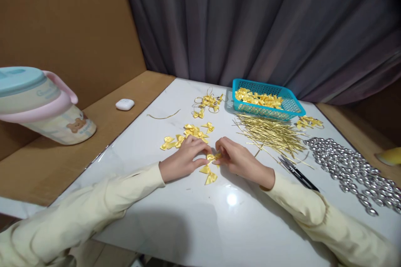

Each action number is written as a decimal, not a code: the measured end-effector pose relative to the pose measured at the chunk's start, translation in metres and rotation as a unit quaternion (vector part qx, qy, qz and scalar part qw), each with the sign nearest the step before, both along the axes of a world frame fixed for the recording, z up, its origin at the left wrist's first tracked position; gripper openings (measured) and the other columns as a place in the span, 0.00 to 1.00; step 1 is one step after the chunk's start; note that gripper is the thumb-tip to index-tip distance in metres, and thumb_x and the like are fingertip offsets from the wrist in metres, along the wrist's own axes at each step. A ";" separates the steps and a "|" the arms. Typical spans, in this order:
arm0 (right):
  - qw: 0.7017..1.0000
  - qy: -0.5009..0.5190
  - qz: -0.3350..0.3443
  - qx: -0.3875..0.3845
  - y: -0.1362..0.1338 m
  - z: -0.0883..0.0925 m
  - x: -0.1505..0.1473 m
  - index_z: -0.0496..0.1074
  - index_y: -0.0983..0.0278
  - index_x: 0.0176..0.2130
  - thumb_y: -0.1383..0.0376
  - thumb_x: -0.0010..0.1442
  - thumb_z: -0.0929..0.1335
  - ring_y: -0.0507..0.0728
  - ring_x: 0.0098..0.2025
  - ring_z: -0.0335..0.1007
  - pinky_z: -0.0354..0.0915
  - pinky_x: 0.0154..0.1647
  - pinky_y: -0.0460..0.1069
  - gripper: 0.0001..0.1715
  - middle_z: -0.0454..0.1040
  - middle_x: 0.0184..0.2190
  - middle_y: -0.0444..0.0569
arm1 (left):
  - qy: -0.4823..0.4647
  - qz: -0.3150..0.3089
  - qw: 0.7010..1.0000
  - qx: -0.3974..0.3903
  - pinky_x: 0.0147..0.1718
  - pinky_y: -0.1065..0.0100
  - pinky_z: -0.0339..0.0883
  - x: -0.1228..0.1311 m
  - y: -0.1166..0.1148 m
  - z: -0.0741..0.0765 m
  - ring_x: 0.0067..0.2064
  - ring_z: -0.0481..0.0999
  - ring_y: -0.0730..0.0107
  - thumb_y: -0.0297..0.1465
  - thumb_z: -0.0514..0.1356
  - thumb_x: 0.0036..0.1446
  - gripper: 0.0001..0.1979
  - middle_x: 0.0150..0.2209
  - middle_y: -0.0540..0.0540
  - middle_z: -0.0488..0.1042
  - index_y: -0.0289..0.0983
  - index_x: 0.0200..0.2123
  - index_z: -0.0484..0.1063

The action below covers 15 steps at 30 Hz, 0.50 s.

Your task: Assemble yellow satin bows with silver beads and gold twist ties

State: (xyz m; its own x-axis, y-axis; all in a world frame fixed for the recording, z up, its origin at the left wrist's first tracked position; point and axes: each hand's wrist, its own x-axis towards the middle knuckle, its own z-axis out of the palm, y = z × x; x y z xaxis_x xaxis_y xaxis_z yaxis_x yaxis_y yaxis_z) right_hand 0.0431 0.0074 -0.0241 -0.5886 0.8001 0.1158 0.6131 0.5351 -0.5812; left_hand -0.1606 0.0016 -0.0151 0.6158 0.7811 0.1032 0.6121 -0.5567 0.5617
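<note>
Between my two hands a yellow ribbon bow [213, 157] is pinched just above the white table [175, 212]. My left hand [188, 156] has its fingers closed at the bow's left side. On its right side, my right hand [236, 158] grips with curled fingers and thumb. Another yellow bow [211, 177] lies right below the held one, close to the fingertips. Behind my left hand sits a loose group of yellow bows [191, 130]. Whether a wire or bead is also between my fingers is too small to make out.
A blue basket [266, 112] of yellow bows stands at the back. Gold wire ties [272, 133], black-handled tweezers [299, 174] and silver beads [354, 171] lie right. Bows with wire loops [208, 101] lie behind. A tumbler [50, 108] and white case [124, 104] are left.
</note>
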 end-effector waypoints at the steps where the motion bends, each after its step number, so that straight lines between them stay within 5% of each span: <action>1: 1.000 -0.011 -0.001 0.004 0.000 0.001 0.000 0.60 0.62 0.36 0.67 0.54 0.66 0.50 0.28 0.58 0.52 0.28 0.44 0.09 0.64 0.32 0.44 | -0.001 0.001 1.000 -0.001 0.45 0.64 0.55 0.000 0.000 0.000 0.44 0.59 0.62 0.32 0.55 0.57 0.07 0.39 0.48 0.69 0.40 0.40 0.67; 15: 0.994 -0.092 -0.052 -0.016 0.004 0.004 -0.001 0.65 0.63 0.34 0.60 0.53 0.68 0.51 0.28 0.61 0.48 0.24 0.44 0.11 0.68 0.31 0.44 | -0.003 0.015 0.999 -0.049 0.43 0.66 0.56 0.002 0.005 0.004 0.43 0.61 0.64 0.33 0.57 0.55 0.04 0.35 0.50 0.69 0.40 0.34 0.67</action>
